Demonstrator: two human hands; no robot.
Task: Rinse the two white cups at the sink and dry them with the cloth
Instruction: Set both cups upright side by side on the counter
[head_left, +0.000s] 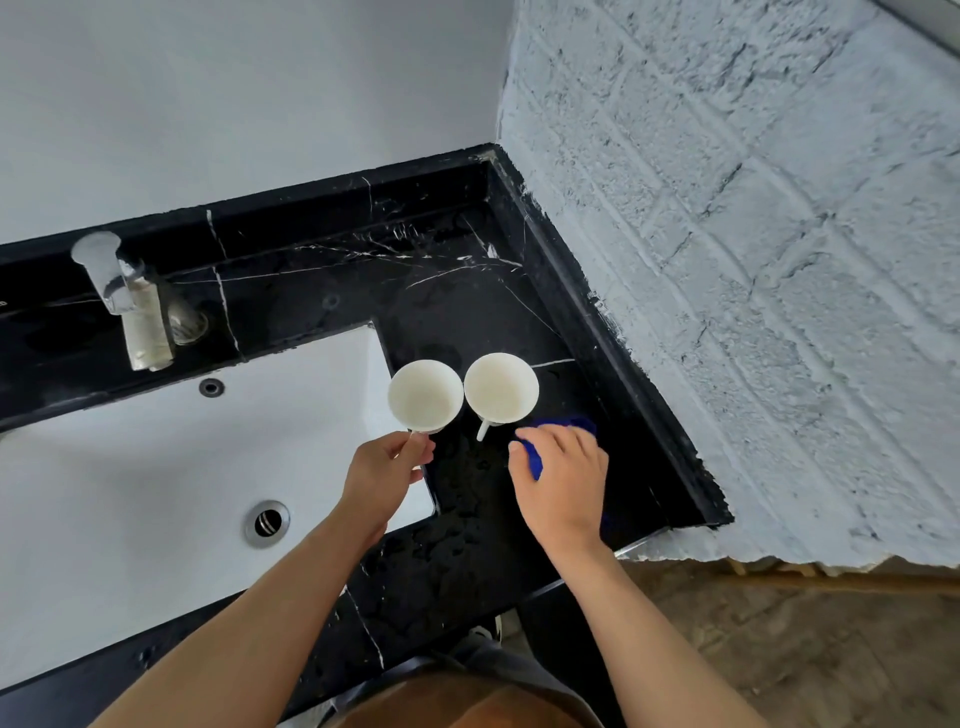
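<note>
The left hand (387, 465) is extended forward, fingers pinched on the handle of the left white cup (425, 396) at the sink's (156, 467) right edge. The right hand (563, 483) lies palm-down, fingers curled onto the blue cloth (563, 423) on the black marble table (467, 291). The right white cup (501, 387) stands upright just beside the left white cup, near the cloth.

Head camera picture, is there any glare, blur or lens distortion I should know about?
Head view: soft even light, no hard shadows; wide-angle bending curves the black counter edges and brick wall; the metal tap is washed pale by reflection; both cups and both hands look sharp.
</note>
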